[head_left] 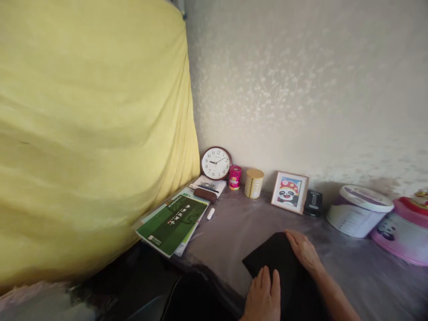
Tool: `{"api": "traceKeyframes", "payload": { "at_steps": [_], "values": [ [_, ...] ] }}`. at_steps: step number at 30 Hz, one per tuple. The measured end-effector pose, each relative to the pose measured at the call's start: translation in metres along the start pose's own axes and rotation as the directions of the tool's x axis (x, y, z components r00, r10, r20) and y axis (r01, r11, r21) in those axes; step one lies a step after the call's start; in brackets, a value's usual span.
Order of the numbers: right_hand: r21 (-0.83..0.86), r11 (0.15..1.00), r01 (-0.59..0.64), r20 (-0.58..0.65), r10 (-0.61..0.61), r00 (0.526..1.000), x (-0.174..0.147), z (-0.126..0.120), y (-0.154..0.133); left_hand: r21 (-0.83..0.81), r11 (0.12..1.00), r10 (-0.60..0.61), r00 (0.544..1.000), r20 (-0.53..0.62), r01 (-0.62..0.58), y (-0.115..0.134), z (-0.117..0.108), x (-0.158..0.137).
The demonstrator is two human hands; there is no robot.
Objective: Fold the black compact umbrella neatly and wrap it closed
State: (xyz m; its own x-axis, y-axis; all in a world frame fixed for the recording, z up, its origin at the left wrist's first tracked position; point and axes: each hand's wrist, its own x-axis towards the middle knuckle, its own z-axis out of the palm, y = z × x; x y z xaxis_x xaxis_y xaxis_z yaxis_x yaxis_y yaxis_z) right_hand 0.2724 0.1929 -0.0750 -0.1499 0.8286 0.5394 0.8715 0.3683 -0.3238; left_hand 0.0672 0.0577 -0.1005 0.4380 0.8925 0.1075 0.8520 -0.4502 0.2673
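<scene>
A flat black piece (279, 254) with a pointed left corner, perhaps folded cloth or a folder, lies at the near edge of the grey-covered table (230, 249). My left hand (264, 292) rests on its front part, fingers stretched out and slightly apart. Along its far right edge lies my right hand (304, 250), fingers extended and touching the black piece; the undersides of these fingers are hidden. The lower part of the black piece runs out of view between my forearms.
To the left lie a green book (174, 223) on papers, a brown glasses case (205, 195) and a small white object (210, 214). Along the wall stand a clock (216, 163), pink can (234, 178), yellow-lidded can (254, 183), panda picture frame (289, 192), black device (313, 203), white tub (359, 211) and pink container (403, 232). A yellow curtain (96, 125) hangs left.
</scene>
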Motion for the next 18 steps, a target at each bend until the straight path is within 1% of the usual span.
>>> {"api": "traceKeyframes", "payload": {
  "at_steps": [2,4,6,8,10,11,13,15,18],
  "values": [
    [-0.031,0.998,-0.06,-0.094,0.057,0.994,-0.003,-0.004,0.003,0.008,0.999,-0.036,0.999,0.015,0.036,0.001,-0.002,0.003],
    [-0.013,0.999,-0.041,-0.151,0.039,0.988,-0.015,-0.009,-0.001,-0.001,0.995,-0.097,0.995,0.031,0.097,0.005,-0.009,0.006],
    [0.013,1.0,0.015,-0.149,-0.013,0.989,-0.031,-0.013,-0.009,-0.024,0.988,-0.151,0.987,0.06,0.153,0.01,-0.02,0.008],
    [0.019,1.0,0.025,-0.131,-0.023,0.991,-0.045,-0.017,-0.012,-0.053,0.983,-0.172,0.979,0.109,0.178,0.015,-0.033,0.009],
    [0.021,0.999,-0.024,-0.125,0.026,0.992,-0.055,-0.021,-0.008,-0.072,0.98,-0.173,0.971,0.168,0.187,0.017,-0.045,0.008],
    [0.028,0.998,-0.058,-0.123,0.061,0.99,-0.059,-0.023,-0.004,-0.082,0.981,-0.161,0.971,0.178,0.178,0.016,-0.05,0.007],
    [0.06,0.991,-0.119,-0.111,0.125,0.986,-0.066,-0.03,0.006,-0.113,0.982,-0.132,0.979,0.155,0.15,0.013,-0.06,0.004],
    [0.109,0.978,-0.175,-0.086,0.185,0.979,-0.074,-0.039,0.014,-0.179,0.975,-0.114,0.986,0.121,0.135,0.008,-0.067,0.001],
    [0.189,0.937,-0.294,-0.042,0.307,0.951,-0.087,-0.054,0.024,-0.29,0.945,-0.114,0.985,0.133,0.148,0.002,-0.078,-0.003]
  ]
}}
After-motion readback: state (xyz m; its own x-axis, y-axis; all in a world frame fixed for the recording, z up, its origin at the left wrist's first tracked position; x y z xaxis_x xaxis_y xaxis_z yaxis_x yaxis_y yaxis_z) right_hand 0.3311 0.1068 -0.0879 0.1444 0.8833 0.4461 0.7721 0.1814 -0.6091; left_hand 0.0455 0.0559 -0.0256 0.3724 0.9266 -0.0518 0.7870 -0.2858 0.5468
